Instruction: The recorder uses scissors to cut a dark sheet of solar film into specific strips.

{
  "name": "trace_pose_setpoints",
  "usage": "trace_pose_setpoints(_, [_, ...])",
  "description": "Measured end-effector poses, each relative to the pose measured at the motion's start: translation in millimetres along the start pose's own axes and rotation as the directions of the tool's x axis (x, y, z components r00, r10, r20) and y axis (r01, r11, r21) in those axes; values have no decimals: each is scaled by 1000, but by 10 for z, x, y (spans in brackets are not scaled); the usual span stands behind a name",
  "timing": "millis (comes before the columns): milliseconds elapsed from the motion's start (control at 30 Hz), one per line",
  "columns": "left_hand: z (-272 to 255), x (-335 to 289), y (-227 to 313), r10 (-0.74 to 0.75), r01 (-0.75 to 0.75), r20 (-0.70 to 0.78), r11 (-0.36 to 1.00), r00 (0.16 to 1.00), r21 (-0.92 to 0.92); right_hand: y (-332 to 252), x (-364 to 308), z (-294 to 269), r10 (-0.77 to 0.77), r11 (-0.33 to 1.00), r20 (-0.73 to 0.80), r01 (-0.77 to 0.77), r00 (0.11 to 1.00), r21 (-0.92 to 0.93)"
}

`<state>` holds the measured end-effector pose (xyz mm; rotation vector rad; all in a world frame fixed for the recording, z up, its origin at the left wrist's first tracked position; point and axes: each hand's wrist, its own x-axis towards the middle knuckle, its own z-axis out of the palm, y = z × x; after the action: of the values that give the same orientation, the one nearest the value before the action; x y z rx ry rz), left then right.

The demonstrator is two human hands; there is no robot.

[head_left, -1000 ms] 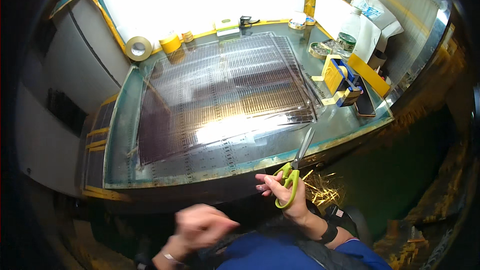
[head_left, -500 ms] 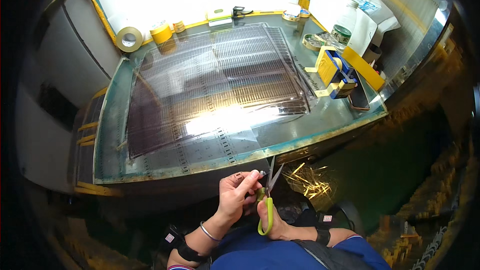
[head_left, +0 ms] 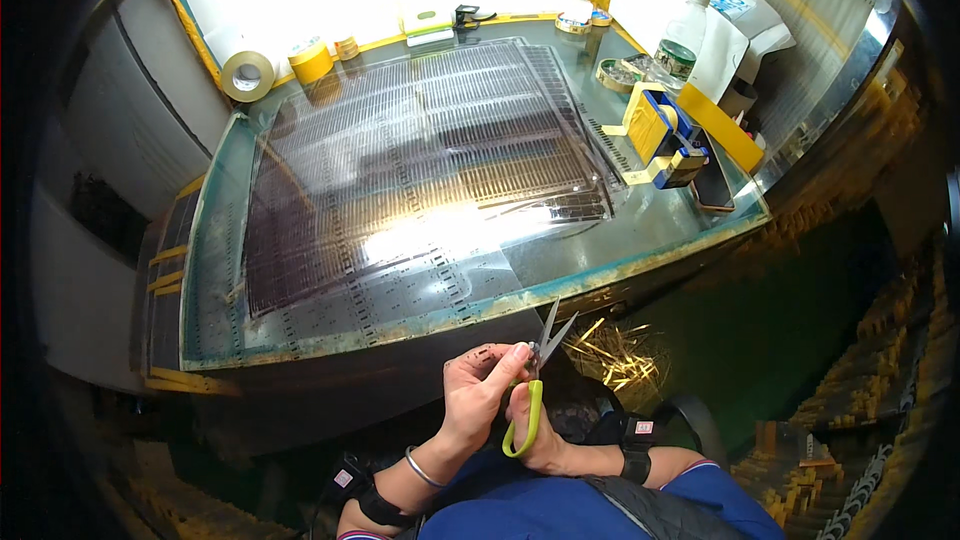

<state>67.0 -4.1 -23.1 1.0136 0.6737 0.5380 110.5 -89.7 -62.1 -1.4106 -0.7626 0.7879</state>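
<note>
My right hand (head_left: 542, 442) grips scissors (head_left: 535, 412) with light-green handles, thumb through one loop. Their metal blades stand spread apart, pointing up toward the table's front edge. Close on the left, my left hand (head_left: 472, 392) has its thumb and forefinger pinched together beside the blades' pivot. Something small and pale shows at those fingertips, too small to name. A silvery bangle circles my left wrist. Both hands are in the air in front of the glass-topped table (head_left: 560, 265). Large transparent sheets (head_left: 420, 160) with dark fine printed patterns lie stacked on it.
Tape rolls (head_left: 247, 76) line the back left edge. A blue-and-yellow tape dispenser (head_left: 655, 130) sits at the right, beside a phone (head_left: 712, 185) and a clear bottle (head_left: 683, 35). Yellow strips (head_left: 620, 360) lie heaped below the front edge.
The scissors have risen slightly, their tips now nearer the table edge, and more of the blades shows above my left fingertips. My left hand keeps its pinch. The whole view has shifted a little.
</note>
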Motion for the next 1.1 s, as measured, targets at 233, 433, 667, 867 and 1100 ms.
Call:
trace_pose_setpoints(233, [-3, 4, -10, -5, 5, -4, 1000, 1000, -5, 97, 1, 21, -12, 1000, -8, 12, 1000, 15])
trace_pose_setpoints(433, [9, -10, 17, -36, 36, -9, 999, 999, -15, 0, 40, 20, -52, 998, 15, 51, 999, 31])
trace_pose_setpoints(667, [-32, -55, 128, -80, 79, 23, 996, 997, 41, 13, -67, -30, -1, 970, 62, -14, 998, 241])
trace_pose_setpoints(867, [-213, -46, 108, -36, 31, 102, 998, 994, 54, 170, -233, -190, 127, 736, 323, -308, 938, 604])
trace_pose_setpoints(1100, [-305, -130, 110, -111, 117, 99, 991, 989, -63, -63, -92, -515, 237, 810, 232, -323, 944, 489])
